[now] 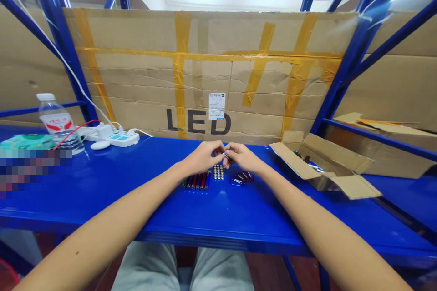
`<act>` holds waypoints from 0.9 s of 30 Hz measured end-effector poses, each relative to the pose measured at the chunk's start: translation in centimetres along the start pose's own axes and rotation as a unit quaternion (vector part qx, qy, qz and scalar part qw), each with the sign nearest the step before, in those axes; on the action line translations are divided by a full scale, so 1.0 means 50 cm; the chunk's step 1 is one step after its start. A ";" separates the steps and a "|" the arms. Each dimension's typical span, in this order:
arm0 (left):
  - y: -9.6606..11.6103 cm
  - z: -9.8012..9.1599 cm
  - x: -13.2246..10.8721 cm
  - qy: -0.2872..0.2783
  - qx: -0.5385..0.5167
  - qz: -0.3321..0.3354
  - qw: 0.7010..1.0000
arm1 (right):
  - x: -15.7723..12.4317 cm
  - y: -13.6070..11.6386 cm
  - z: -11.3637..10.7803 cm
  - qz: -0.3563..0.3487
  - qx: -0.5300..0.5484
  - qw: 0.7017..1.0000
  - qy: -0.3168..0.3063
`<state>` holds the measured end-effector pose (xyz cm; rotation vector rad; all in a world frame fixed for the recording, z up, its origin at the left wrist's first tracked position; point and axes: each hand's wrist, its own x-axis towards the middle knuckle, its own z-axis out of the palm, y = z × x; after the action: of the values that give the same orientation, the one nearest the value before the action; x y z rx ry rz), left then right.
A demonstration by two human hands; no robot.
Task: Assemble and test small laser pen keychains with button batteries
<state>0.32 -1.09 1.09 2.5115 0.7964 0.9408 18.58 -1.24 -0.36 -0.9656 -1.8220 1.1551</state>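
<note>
Head view: a cardboard wall [211,77] marked LED backs the blue desk [136,200]. One open carton [321,168] sits far right; one water bottle [56,120] and one power strip [116,137] far left. Mid-desk the left hand [203,157] and right hand [244,158] meet, each grip pinched on one small silvery piece [226,155] just above a cluster of metal cells [218,172], too small to count. Slim tubes [196,181], about six, lie left of it; a red-blue pile [242,176] right. Judgement: hold the piece low and steady, clear of the cluster.
</note>
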 end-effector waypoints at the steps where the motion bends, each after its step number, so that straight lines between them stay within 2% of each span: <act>1: -0.003 0.001 0.000 0.015 0.007 0.000 1.000 | 0.000 0.001 0.002 0.000 -0.004 1.000 0.003; 4: -0.014 0.001 0.001 0.052 0.022 -0.010 0.998 | -0.002 0.003 0.009 0.003 -0.041 0.999 -0.004; 9: -0.025 0.001 0.004 0.058 0.008 -0.040 0.997 | -0.011 -0.001 0.013 0.004 -0.163 0.986 -0.022; 15: -0.027 0.000 0.006 0.059 0.041 -0.025 0.997 | -0.011 0.002 0.009 -0.088 -0.285 0.955 0.003; 21: -0.026 -0.001 0.005 0.066 0.040 -0.014 0.997 | -0.006 0.012 0.007 -0.144 -0.299 0.943 0.010; 27: -0.028 0.002 0.003 0.060 0.023 -0.007 0.998 | -0.006 0.011 0.013 -0.117 -0.289 0.949 0.037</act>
<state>-0.05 0.07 0.44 2.5034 0.8793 1.0898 18.24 -1.56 -1.13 -1.0522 -2.1913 0.4304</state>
